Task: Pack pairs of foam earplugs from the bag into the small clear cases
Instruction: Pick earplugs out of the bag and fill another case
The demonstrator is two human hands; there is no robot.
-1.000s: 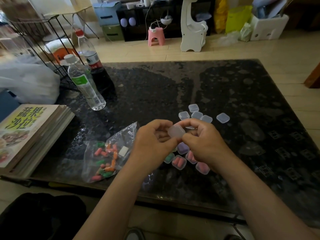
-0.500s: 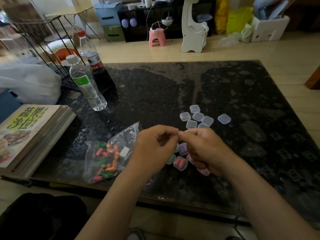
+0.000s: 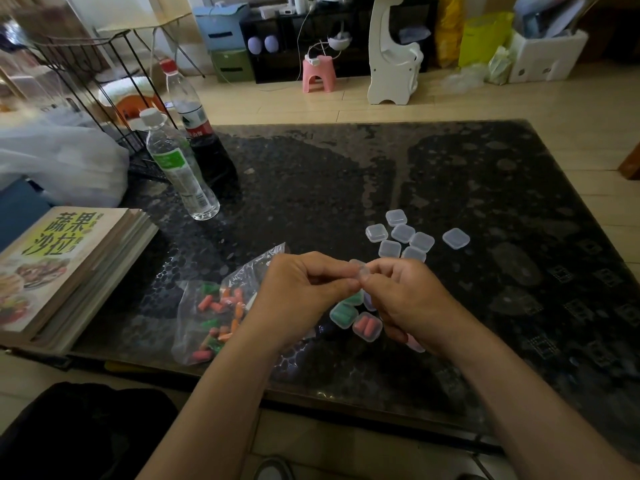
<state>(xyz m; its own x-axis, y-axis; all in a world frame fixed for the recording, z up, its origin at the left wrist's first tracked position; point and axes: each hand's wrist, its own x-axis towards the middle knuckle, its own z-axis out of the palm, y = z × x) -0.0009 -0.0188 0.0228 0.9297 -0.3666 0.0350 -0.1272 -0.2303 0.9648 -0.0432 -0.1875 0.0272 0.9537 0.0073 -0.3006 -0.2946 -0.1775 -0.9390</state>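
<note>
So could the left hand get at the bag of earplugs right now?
Probably yes, once it lets go. The left hand pinches a clear case together with the right hand, so it is busy. The bag lies on the table right beside it, on its left, with nothing between them.

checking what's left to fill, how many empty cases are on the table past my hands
7: a cluster of six, a lone case to its right. The left hand and right hand pinch another case; others may hide beneath them.
</note>
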